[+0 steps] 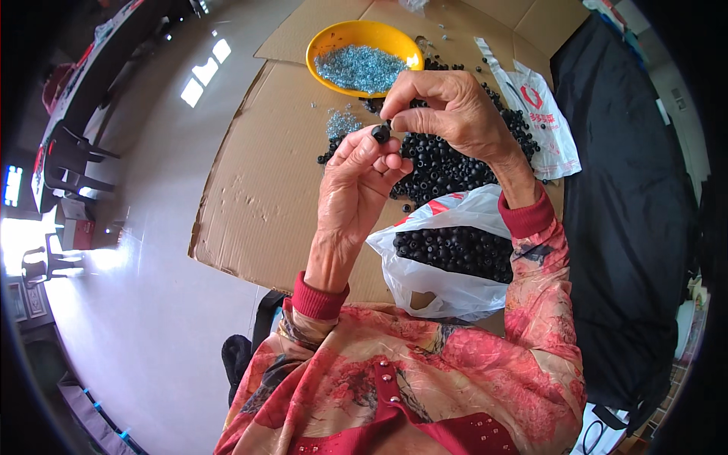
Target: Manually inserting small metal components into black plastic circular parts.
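My left hand (pixel 350 178) pinches a small round black plastic part (pixel 381 134) between thumb and fingers, above the cardboard. Bent over it from the right, my right hand (pixel 457 114) has thumb and forefinger pressed together at the part's top. Whatever is between those fingertips is too small to make out. Under and behind the hands spreads a heap of similar black parts (pixel 440 163). Just beyond stands a yellow bowl (pixel 355 27) holding many tiny clear bluish pieces (pixel 360 68). A small scatter of clear pieces (pixel 343 123) lies left of the heap.
Close to my body, an open white plastic bag (pixel 409 279) contains more black parts (pixel 455 254). Another white bag (pixel 560 148) lies flat at the right. Everything rests on a brown cardboard sheet (pixel 254 163). Black fabric (pixel 622 197) borders it on the right; chairs (pixel 72 159) stand far left.
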